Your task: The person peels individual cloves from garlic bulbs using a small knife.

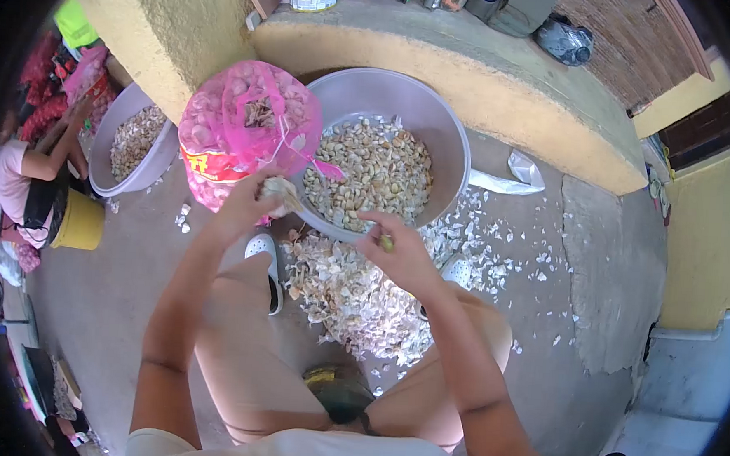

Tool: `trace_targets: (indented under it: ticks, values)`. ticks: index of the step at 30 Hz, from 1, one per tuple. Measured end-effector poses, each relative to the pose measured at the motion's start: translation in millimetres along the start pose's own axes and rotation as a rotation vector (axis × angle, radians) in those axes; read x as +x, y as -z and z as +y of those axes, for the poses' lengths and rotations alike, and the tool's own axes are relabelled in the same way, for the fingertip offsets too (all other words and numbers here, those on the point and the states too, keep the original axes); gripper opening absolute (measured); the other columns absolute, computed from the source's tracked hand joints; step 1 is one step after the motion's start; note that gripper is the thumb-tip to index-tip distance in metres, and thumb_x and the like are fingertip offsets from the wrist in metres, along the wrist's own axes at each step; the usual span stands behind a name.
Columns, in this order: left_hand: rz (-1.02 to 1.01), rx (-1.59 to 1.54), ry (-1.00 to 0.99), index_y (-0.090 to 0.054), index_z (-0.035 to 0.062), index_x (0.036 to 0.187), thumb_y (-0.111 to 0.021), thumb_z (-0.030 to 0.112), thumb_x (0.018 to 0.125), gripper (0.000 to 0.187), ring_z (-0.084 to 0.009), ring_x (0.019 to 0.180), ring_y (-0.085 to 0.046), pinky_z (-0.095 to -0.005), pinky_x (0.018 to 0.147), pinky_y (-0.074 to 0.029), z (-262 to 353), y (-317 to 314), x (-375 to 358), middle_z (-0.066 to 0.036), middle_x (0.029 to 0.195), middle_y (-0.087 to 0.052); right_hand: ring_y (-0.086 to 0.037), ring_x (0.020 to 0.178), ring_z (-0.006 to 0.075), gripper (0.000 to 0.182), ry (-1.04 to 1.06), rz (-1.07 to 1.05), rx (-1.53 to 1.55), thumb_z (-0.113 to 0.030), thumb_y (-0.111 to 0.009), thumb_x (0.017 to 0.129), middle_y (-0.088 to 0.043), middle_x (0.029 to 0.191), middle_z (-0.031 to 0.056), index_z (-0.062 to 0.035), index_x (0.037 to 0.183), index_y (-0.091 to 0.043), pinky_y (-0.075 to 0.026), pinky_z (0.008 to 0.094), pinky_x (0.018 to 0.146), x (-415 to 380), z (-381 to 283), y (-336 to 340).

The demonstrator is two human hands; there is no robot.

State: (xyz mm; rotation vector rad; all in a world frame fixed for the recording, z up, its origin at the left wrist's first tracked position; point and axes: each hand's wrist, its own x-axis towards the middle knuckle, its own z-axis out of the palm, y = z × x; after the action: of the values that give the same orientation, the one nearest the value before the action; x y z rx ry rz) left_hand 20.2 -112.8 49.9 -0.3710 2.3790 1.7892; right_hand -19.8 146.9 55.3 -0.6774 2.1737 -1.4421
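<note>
My left hand (247, 201) is closed around a whitish garlic bulb (279, 194), between the pink mesh sack and the tub's near rim. My right hand (395, 250) is curled over the near side of the tub, holding a small yellow-green object (387, 243) mostly hidden by the fingers; I cannot tell its kind. The large pale lilac tub (460, 150) contains many loose garlic cloves (376, 167). Pressed against its left side stands a pink mesh sack (247, 114) full of garlic bulbs. Papery garlic skins (361, 302) are heaped on the floor below my hands.
At left, another person (34, 169) sits by a second tub (99, 173) of garlic and a yellow bucket (80, 221). A raised concrete ledge (472, 77) curves behind my tub. A white plastic bag (520, 174) lies right of it. White clogs (264, 264) flank the skins.
</note>
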Motion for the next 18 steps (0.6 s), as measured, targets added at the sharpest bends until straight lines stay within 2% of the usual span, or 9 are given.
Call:
trace_targets:
  ticks: [3,4,7,9,10,12,14,15,18]
  values:
    - [-0.076,-0.299,0.016,-0.042,0.0032,0.115,-0.052,0.004,0.078,0.038,-0.0146,0.094,-0.049,-0.0279,0.081,-0.04,14.2,-34.3,-41.0,-0.007,0.1,-0.052,-0.05,0.071,0.0149,0.043,0.106,-0.009,0.073,-0.022,-0.066,0.071,-0.051,0.074,0.0045,-0.0043,0.107,-0.051,-0.04,0.0272,0.065,-19.9,-14.5,-11.1]
    - [-0.087,-0.298,-0.005,-0.043,0.0038,0.115,-0.052,0.005,0.078,0.038,-0.013,0.091,-0.05,-0.0263,0.077,-0.042,12.5,-44.8,-52.2,-0.007,0.099,-0.053,-0.051,0.074,0.0164,0.043,0.093,-0.027,0.115,-0.025,-0.069,0.068,-0.052,0.076,0.0057,-0.0032,0.101,-0.053,-0.04,0.0288,0.067,-25.3,-15.2,-15.2]
    - [-0.091,-0.255,-0.098,-0.044,0.0054,0.115,-0.053,0.01,0.081,0.036,-0.0096,0.083,-0.051,-0.0231,0.068,-0.044,-5.4,-78.7,-71.6,-0.006,0.097,-0.052,-0.052,0.071,0.0188,0.04,0.183,-0.023,-0.027,-0.028,-0.07,0.066,-0.053,0.074,0.0069,-0.0024,0.092,-0.053,-0.041,0.0302,0.065,-43.6,-17.0,-26.9]
    - [-0.077,-0.177,-0.167,-0.044,0.0065,0.115,-0.053,0.012,0.082,0.035,-0.009,0.081,-0.051,-0.0229,0.066,-0.044,-14.2,-102.5,-89.2,-0.005,0.097,-0.052,-0.054,0.068,0.0209,0.039,0.075,0.059,-0.041,-0.03,-0.071,0.066,-0.055,0.072,0.0085,-0.0021,0.087,-0.053,-0.042,0.0311,0.063,-66.7,-11.3,-39.2]
    - [-0.078,-0.245,-0.134,-0.044,0.0068,0.115,-0.052,0.013,0.082,0.034,-0.0093,0.08,-0.051,-0.0232,0.066,-0.043,-14.6,-112.8,-100.0,-0.005,0.097,-0.051,-0.054,0.066,0.0219,0.038,0.024,0.1,-0.051,-0.031,-0.071,0.065,-0.056,0.071,0.0094,-0.002,0.084,-0.053,-0.043,0.0315,0.062,-78.4,-8.1,-44.3]
    - [-0.075,-0.376,-0.077,-0.043,0.0074,0.115,-0.051,0.015,0.084,0.034,-0.0098,0.079,-0.051,-0.0238,0.065,-0.043,-13.2,-128.8,-120.1,-0.006,0.097,-0.05,-0.055,0.064,0.0231,0.038,-0.091,0.098,-0.095,-0.033,-0.07,0.066,-0.057,0.069,0.0109,-0.0016,0.081,-0.054,-0.043,0.0318,0.061,-99.2,-5.3,-51.9]
    - [-0.027,-0.356,-0.058,-0.041,0.0064,0.115,-0.051,0.016,0.084,0.034,-0.0101,0.078,-0.051,-0.0235,0.064,-0.043,-15.5,-140.4,-140.5,-0.007,0.099,-0.049,-0.057,0.063,0.0254,0.039,-0.209,0.062,-0.184,-0.036,-0.066,0.069,-0.059,0.069,0.0141,0.0001,0.077,-0.055,-0.044,0.0326,0.061,-119.8,-9.3,-54.9]
    - [-0.004,-0.348,-0.045,-0.041,0.0059,0.115,-0.05,0.016,0.084,0.034,-0.0102,0.078,-0.051,-0.0234,0.064,-0.043,-19.1,-145.3,-149.6,-0.007,0.1,-0.048,-0.056,0.063,0.0257,0.038,-0.189,0.064,-0.163,-0.036,-0.066,0.07,-0.058,0.069,0.0145,0.0004,0.077,-0.056,-0.044,0.0329,0.061,-128.7,-9.1,-57.8]
    - [0.033,-0.395,-0.152,-0.04,0.0061,0.115,-0.049,0.017,0.085,0.033,-0.0117,0.091,-0.046,-0.025,0.075,-0.04,-39.6,-159.8,-162.1,-0.009,0.103,-0.045,-0.056,0.062,0.0272,0.036,-0.174,0.051,-0.086,-0.034,-0.063,0.072,-0.057,0.067,0.0164,0.0012,0.077,-0.058,-0.043,0.0349,0.059,-147.1,3.6,-70.7]
